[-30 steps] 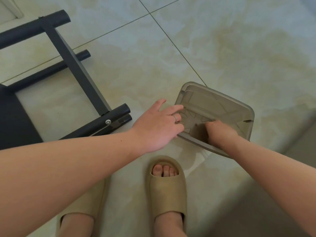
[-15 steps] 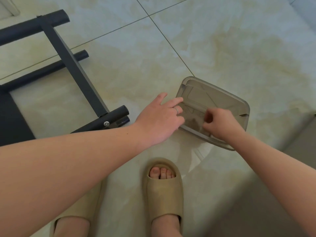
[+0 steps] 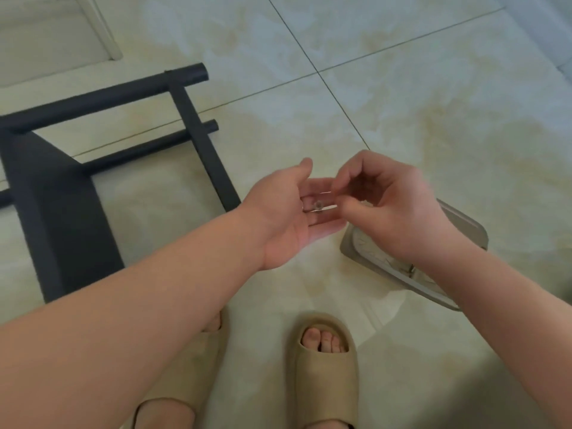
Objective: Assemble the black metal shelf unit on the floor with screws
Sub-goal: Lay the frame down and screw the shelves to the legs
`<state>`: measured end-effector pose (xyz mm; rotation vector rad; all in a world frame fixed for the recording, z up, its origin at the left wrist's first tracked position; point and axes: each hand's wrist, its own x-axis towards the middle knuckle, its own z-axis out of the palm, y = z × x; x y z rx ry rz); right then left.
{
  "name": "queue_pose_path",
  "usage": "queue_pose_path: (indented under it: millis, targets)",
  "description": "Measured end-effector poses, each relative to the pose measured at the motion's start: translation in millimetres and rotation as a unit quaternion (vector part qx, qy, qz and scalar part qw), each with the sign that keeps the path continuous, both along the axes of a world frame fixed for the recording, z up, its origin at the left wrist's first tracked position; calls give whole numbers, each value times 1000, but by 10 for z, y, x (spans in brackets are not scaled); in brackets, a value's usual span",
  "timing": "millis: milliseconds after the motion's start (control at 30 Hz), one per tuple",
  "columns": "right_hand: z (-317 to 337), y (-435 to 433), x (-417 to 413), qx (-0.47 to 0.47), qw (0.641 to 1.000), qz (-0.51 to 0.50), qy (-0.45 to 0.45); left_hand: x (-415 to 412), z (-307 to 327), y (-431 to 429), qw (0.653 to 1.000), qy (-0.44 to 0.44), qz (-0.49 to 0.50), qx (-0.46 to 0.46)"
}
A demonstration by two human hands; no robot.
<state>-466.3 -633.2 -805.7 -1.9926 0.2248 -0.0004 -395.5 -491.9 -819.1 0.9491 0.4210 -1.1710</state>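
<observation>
The black metal shelf frame (image 3: 202,150) lies on the tiled floor at the left, its tubes and flat panel (image 3: 58,218) pointing away from me. My left hand (image 3: 288,218) is held palm up above the floor with straight fingers. A small silver screw (image 3: 318,206) lies across those fingers. My right hand (image 3: 387,205) hovers just right of it with curled fingers, and its thumb and forefinger pinch the screw's shaft end. Both hands are above the floor, between the frame and the tray.
A translucent grey plastic tray (image 3: 464,226) sits on the floor under my right wrist, with small hardware inside. My feet in beige slippers (image 3: 325,370) stand at the bottom edge. A white door frame (image 3: 102,29) is at the top left.
My right hand has lifted out of the tray with a screw and come over my left hand. The left hand left the tray's rim and turned palm up. The view shifted, so the frame shows further right.
</observation>
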Motion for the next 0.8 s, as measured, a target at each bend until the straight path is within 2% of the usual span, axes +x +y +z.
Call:
queue_pose_path:
  millis: [167,333,433,500,600,667,800]
  targets:
    - [30,238,218,-24,999,-20,-22,148,44,288,998,28,43,21]
    - [15,415,376,-50,999,-13,13,276,-53,709,996,-28,70,52]
    - [-133,532,466,-117,990,60,58,342,-133,977,990,-74,75,90]
    - [-254,572,495,-192,968,142,80,376,-210,1139,985,-99,73,119]
    - [-375,599,514,-309,901,292,89,398,-361,1281,971,-148,55,178]
    - [-416,625,546,-344,868,343,102,403,-460,1285,963,-172,18,208]
    - [-445,633,644,-347,856,366,113,401,-628,1155,943,-219,-108,227]
